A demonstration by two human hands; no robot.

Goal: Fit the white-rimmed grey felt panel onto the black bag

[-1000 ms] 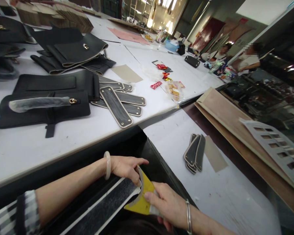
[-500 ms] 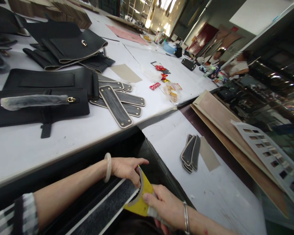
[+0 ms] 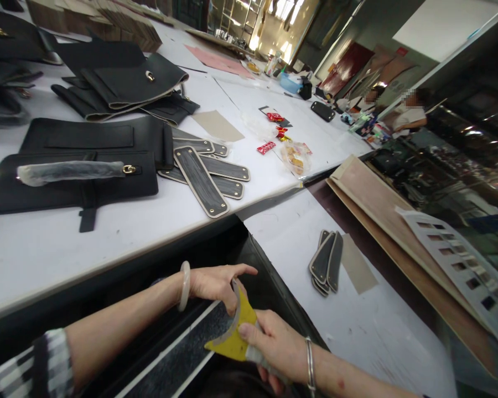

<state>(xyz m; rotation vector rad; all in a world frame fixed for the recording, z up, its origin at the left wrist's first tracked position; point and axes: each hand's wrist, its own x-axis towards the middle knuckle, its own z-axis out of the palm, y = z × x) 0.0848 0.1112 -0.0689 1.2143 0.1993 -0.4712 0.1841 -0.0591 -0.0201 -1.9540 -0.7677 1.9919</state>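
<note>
Right-hand fingers point(image 3: 253, 335) grip a flat yellow concave-edged tool point(image 3: 231, 344), lower centre; slipping could jab the left hand point(image 3: 216, 284), its hold unclear.

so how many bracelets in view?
2: a white bangle on the left wrist, a silver bangle on the right wrist. Any on the people in the background are too small to tell.

Pink sheet point(image 3: 219, 61) towards the far edge of the worktop point(image 3: 141, 243), red packets point(image 3: 266, 147) and bagged food point(image 3: 295, 157) near its front right corner, two people point(image 3: 410, 117) by its right edge
</note>
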